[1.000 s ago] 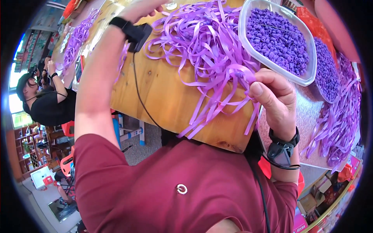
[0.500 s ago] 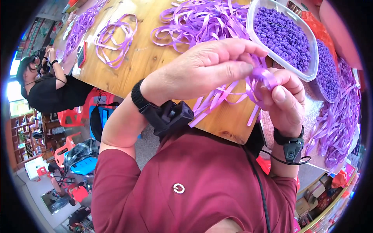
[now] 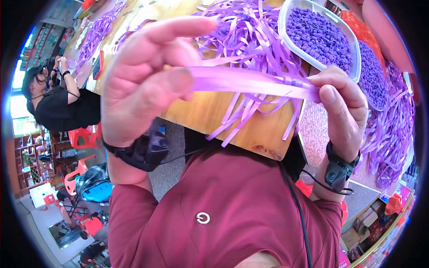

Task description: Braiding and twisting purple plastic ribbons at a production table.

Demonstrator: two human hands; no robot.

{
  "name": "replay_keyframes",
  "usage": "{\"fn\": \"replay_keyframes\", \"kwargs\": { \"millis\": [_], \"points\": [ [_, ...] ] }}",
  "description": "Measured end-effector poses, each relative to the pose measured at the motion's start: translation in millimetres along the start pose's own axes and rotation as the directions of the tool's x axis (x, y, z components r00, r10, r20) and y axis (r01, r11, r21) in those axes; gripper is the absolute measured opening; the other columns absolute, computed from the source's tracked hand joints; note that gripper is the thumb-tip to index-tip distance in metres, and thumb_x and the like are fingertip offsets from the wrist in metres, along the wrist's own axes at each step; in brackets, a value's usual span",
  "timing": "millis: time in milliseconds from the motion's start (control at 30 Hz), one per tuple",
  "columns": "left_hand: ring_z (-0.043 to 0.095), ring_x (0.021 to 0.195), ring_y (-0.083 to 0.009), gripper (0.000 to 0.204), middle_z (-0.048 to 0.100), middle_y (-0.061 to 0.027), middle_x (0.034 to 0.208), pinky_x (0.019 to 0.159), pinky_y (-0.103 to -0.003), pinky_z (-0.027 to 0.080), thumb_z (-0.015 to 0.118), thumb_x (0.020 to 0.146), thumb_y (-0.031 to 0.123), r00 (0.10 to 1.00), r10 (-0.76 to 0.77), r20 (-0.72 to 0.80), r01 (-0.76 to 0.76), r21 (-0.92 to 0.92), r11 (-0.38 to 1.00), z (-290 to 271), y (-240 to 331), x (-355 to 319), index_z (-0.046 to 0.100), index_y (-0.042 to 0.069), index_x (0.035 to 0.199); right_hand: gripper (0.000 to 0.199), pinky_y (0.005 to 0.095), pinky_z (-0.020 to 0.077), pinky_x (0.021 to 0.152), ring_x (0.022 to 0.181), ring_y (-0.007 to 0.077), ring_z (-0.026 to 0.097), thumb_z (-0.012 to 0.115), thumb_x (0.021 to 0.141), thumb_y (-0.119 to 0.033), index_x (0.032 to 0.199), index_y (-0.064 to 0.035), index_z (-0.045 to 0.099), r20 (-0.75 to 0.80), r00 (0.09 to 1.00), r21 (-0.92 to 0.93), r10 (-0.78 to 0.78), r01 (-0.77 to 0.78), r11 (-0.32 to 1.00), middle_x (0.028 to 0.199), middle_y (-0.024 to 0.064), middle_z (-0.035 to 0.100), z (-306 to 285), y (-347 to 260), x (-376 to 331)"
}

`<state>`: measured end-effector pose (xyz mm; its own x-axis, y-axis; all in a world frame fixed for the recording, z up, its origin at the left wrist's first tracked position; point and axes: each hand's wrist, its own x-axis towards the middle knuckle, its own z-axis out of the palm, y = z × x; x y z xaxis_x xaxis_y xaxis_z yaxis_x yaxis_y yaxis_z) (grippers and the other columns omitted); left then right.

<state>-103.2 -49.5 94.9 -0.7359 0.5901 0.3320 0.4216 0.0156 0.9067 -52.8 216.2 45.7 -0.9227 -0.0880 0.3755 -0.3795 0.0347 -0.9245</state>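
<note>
A shiny purple ribbon [image 3: 237, 84] is stretched almost level between my two hands, above the table's near corner. My left hand [image 3: 143, 85] pinches its left end between thumb and a finger, with the forefinger raised and apart. At the other end, my right hand [image 3: 346, 107] closes thumb and forefinger on the ribbon. Small purple beads [image 3: 292, 82] sit on the ribbon just left of my right fingers. Behind it, a heap of purple ribbons [image 3: 250, 33] lies on the wooden table [image 3: 192, 109], some strands hanging toward the near edge.
A clear plastic tub [image 3: 282, 27] of purple beads [image 3: 317, 38] stands at the back right. Beside it are more beads [image 3: 375, 73] and a hanging mass of ribbons [image 3: 389, 134]. At the far left sits another person [image 3: 62, 100]. A red stool [image 3: 85, 137] stands below the table.
My left hand has moved left and nearer the camera, pulling the ribbon from a small loop into a straight band. My right hand has shifted slightly right, still pinching.
</note>
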Motion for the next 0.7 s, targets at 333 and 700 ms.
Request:
{"fn": "replay_keyframes", "kwargs": {
  "millis": [333,700],
  "points": [
    [0.047,0.069,-0.0054,0.037,0.049,0.0011,0.074,0.075,-0.022,0.039,0.049,0.084,0.011,0.949,-0.193,-0.251,0.191,-0.03,0.981,-52,-29,-39,0.046,-0.008,0.116,0.016,0.0236,0.0411,0.062,0.068,0.0152,0.053,0.056,0.072,0.003,0.087,0.0013,0.06,-0.065,0.996,-0.746,-0.069,-0.003,0.666,0.074,0.0062,0.054,-35,-5,-16],
    [0.045,0.065,-0.0025,0.031,0.047,0.0039,0.071,0.058,-0.016,0.037,0.047,0.085,0.008,0.907,-0.315,-0.28,0.299,-0.101,0.949,-29,-15,-51,0.049,-0.003,0.114,0.046,0.0334,0.0352,0.093,0.109,0.0265,0.047,0.052,0.073,-0.002,0.119,-0.004,0.046,-0.157,0.98,-0.961,0.119,-0.18,0.209,0.12,0.014,0.047,-57,-13,-47]
  ]
}}
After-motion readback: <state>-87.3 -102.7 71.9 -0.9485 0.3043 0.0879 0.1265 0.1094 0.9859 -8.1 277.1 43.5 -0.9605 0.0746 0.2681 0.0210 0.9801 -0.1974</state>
